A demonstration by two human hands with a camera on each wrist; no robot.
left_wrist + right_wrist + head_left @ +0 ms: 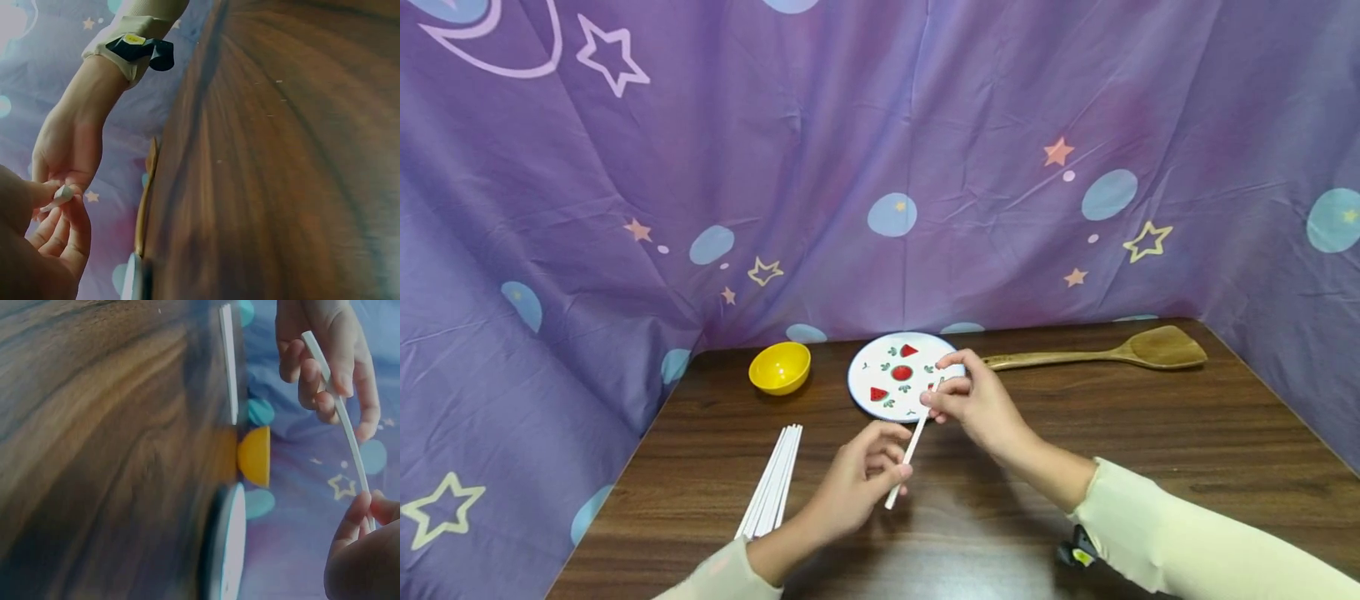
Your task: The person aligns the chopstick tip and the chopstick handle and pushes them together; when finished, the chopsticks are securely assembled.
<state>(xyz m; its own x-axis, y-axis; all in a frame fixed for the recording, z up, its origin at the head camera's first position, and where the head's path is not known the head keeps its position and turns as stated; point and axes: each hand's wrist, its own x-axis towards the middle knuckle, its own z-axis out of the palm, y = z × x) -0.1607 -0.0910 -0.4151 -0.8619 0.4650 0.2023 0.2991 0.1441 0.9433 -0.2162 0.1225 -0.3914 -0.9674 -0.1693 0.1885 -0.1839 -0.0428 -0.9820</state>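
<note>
Between my two hands, a slim white chopstick (912,450) is held at a slant above the table. My left hand (859,477) pinches its lower end between thumb and fingers. Higher up, the thumb and fingertips of my right hand (985,407) pinch the other end, overlapping the plate in the head view. Seen from the right wrist, the chopstick (342,419) spans from one hand to the other, clear of the tabletop. The left wrist view shows its blunt end (64,194) by the left fingers.
A bundle of white chopsticks (772,479) lies left of my left hand. Behind it stands a yellow bowl (781,369). The fruit-patterned plate (863,377) is at the back middle, with a wooden spatula (1161,348) to its right. A purple curtain (820,167) encloses the table (1150,450).
</note>
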